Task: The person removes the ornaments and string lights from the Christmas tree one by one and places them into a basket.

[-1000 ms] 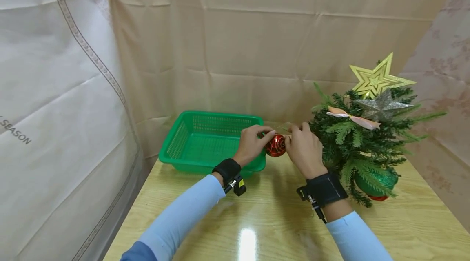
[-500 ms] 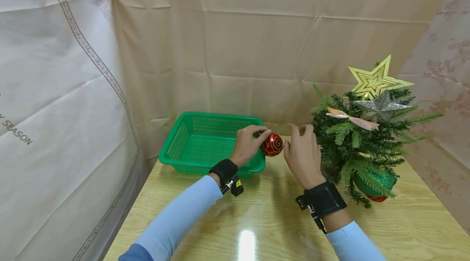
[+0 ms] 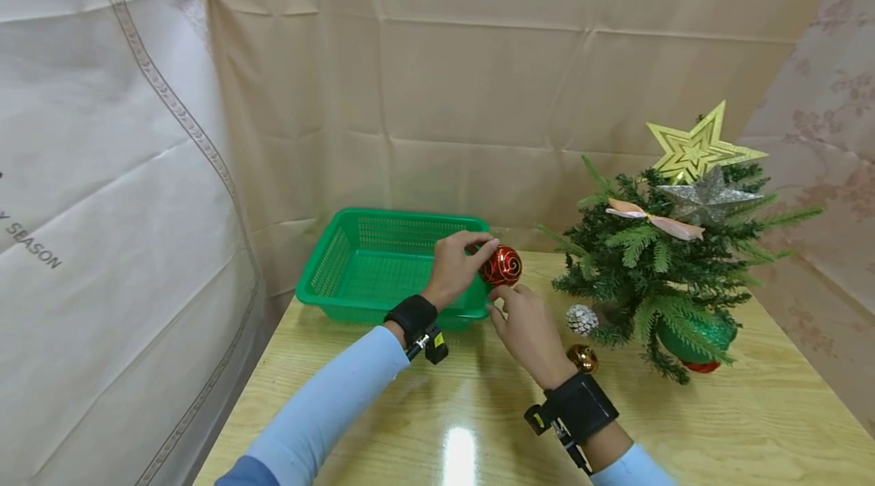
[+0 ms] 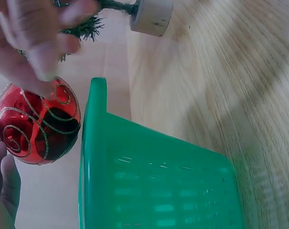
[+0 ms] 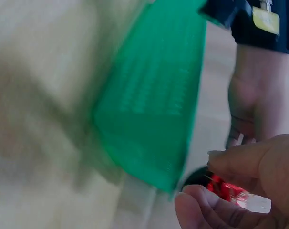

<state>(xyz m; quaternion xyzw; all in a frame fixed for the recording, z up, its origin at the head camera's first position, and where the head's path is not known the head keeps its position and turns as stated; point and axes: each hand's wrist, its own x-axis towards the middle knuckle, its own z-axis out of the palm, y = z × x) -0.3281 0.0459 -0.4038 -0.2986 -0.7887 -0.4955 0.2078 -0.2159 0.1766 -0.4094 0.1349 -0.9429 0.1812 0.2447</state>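
Pinched in the fingertips of the left hand [image 3: 456, 267], a red bauble with glitter spirals [image 3: 503, 266] is held above the table [image 3: 403, 433], just outside the right end of the green plastic basket [image 3: 342, 306]. Being round, it shows no long axis; its cap sits toward the left fingertips. Just beside it, on the person's side, the right hand [image 3: 529, 330] has loosely bent fingers, with nothing visible in them; contact with the bauble cannot be told. Beyond the right hand lie a gold bauble [image 3: 583, 358] and a frosted pinecone [image 3: 582, 319], then the miniature Christmas tree [image 3: 636, 266], topped by a gold star [image 3: 697, 152]. Key relation, as judged: the red bauble lies between the left hand and the tree, with the right hand nearer the branches.
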